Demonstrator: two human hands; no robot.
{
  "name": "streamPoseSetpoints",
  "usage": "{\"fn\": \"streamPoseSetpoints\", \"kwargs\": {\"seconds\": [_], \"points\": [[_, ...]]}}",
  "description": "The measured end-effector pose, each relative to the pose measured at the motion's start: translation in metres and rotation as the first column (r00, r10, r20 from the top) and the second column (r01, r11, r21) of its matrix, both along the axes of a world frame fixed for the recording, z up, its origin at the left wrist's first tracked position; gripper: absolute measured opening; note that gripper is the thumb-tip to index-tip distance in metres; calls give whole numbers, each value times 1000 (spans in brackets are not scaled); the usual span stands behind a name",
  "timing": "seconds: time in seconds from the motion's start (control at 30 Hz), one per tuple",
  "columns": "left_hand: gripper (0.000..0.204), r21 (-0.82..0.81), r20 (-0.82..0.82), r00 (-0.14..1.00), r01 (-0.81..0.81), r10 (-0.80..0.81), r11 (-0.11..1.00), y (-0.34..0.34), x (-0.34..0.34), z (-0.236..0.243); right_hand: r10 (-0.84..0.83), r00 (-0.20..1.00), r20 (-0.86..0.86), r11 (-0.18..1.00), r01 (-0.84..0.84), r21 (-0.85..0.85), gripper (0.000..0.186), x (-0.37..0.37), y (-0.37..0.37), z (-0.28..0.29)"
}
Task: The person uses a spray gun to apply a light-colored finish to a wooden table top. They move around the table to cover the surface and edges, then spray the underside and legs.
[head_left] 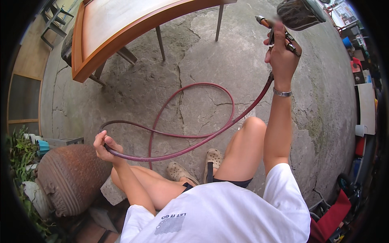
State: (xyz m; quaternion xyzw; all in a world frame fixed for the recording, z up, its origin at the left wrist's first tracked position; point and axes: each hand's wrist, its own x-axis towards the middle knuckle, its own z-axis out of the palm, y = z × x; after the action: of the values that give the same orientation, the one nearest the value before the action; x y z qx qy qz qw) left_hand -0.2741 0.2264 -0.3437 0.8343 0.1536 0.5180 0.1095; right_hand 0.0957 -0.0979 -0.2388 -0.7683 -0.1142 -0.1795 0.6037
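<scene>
My left hand point(107, 146) grips a maroon rubber hose point(186, 149) at lower left, its fingers curled round it. The hose loops across the cracked concrete between me and a wooden-framed white panel point(90, 65) on metal legs at the top. Raised at upper right, my right hand point(282, 60) is closed on a metal spray gun point(263, 21), whose tip points up and left; the hose rises to this hand, and its join is hidden there. Beyond the gun is a dark, streaked object point(303, 14) that I cannot make out clearly.
A large terracotta pot point(67, 180) and leafy plants point(20, 158) are beside me at lower left. A plastic chair point(56, 30) and wooden panels point(26, 60) line the left. Assorted items line the right edge, with red fabric point(332, 216) at lower right. My bent legs are below the hose.
</scene>
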Motion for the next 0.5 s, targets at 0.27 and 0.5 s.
{"fn": "streamPoseSetpoints", "kwargs": {"seconds": [0.27, 0.5], "points": [[35, -23, 65, 998, -17, 18, 1000, 7, -6, 2, 204, 977, -54, 977, -200, 78, 50, -69, 41, -1], [36, -94, 133, 990, 55, -42, 994, 11, -9, 2, 550, 831, -84, 834, -540, 112, 29, -125, 65, 18]]}}
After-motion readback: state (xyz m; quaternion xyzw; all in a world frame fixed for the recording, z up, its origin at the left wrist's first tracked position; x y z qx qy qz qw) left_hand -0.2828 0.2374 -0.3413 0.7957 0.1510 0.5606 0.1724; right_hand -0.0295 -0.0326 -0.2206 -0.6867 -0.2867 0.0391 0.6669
